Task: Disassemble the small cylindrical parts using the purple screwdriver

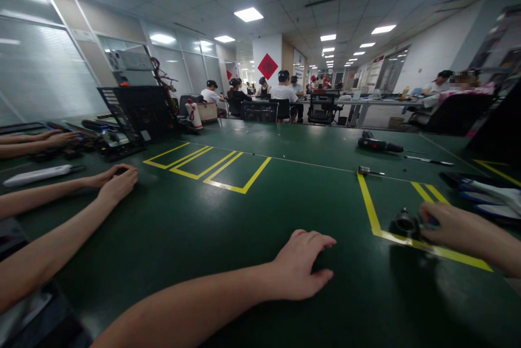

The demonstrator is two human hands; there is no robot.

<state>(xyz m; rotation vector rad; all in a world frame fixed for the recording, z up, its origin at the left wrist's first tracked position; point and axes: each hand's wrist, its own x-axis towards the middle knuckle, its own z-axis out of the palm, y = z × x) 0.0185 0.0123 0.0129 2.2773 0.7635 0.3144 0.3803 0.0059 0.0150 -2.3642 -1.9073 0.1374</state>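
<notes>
Metal fitting (pixel 405 221), likely rigid and slick, best pinched by its rim, is flanked by the curled right hand (pixel 445 223), grip unclear; the loosely open left hand (pixel 303 265) is seen empty.

"Where was the left hand (pixel 301 265)?"
"Over the desk (pixel 244 228), left of the right hand (pixel 448 223). A metal part (pixel 405 222) was just left of the right hand."
"And behind them?"
"A socket (pixel 363 170) at the far end of a tape strip (pixel 368 204), a drill (pixel 376 144) beyond, a pen (pixel 429 160) right of the drill."
"Far left?"
"A co-worker's hands (pixel 118 185), a rack (pixel 142 112) behind."
</notes>
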